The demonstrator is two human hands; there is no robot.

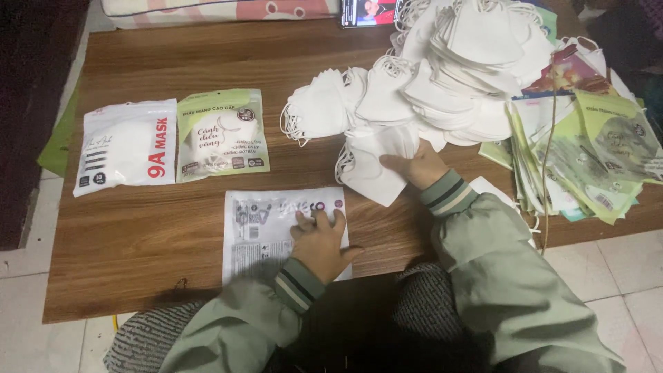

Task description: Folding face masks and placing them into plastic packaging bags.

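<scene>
- At the far left of the wooden table [138, 62] lies a white mask packet [126, 146] with red lettering, flat and sealed.
- Just beside it, edges nearly touching, lies a pale green mask packet [222, 134], also flat, with a white mask showing through its window.
- Nearer the person, at the table's front edge, a grey-white flat pouch [262, 231] lies face up.
- The left hand [319, 242] rests palm down on the right part of this pouch, fingers spread and pointing away from the body, pressing it flat rather than gripping it. The wrist is straight, and the forearm in a pale green sleeve with a striped cuff comes up from the lower left.
- To the right, the right hand [414, 164] reaches further out across the table, forearm slanting in from the lower right, same green sleeve and striped cuff. Its fingers are curled over a small stack of white masks [373, 169], the thumb on top, so it grasps the stack at its right end.
- That stack lies on the table just in front of the big heap of white masks [449, 76], which fills the upper middle, ear loops hanging loose at its left.
- At the far right, a sloping pile of empty green packets [587, 159] overlaps the table's edge, touching the heap.
- Pale floor tiles [621, 269] show beyond the table at lower right.
</scene>
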